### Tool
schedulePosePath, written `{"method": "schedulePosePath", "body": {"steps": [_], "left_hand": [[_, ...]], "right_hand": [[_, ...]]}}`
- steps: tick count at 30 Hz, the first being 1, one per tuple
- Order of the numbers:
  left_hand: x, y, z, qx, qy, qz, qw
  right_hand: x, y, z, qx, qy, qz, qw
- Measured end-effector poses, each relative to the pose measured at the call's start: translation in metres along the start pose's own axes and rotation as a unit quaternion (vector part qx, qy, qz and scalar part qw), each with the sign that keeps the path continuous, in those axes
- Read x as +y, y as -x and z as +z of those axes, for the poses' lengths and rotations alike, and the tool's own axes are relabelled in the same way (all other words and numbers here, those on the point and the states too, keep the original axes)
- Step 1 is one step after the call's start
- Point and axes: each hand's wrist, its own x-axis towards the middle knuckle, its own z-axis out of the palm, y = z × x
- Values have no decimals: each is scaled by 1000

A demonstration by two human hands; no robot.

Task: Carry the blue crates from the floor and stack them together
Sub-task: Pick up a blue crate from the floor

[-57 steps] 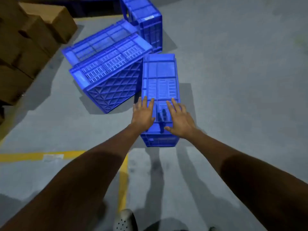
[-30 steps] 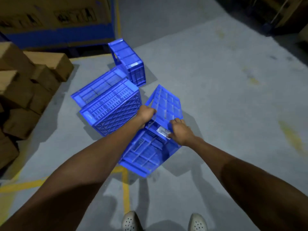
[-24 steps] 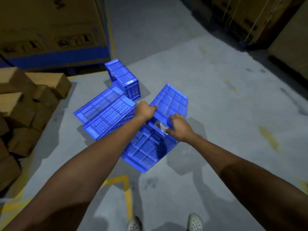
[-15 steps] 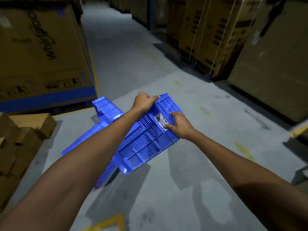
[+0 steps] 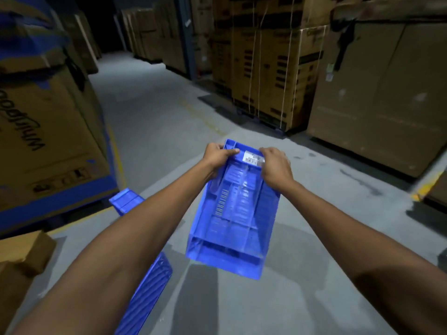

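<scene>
Your left hand and right hand are both curled tight over the 12 o'clock rim of the blue crate, either side of its white label, and the crate hangs clear of the floor at mid-view, its free end drooping toward 6 o'clock. All the weight seems to sit on that one edge, so slide one hand down a long side to level it before walking. Other crates lie on the floor at 8 o'clock beside your left forearm; step wide of them.
</scene>
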Motion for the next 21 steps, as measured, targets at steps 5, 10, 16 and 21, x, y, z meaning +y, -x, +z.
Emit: {"method": "schedulePosePath", "body": {"steps": [5,10,16,21], "left_hand": [[14,-71,71,14,43,-5,999],[21,-149,117,135,94,-33,986],[38,-229,161,166,78,-46,982],[61,-271,182,-143,67,33,987]], "right_hand": [[38,-36,1,-74,-30,-10,997],[59,-46,5,-149,-22,8,989],[95,-106,2,-103,-15,130,986],[128,-188,-3,35,-113,184,976]]}}
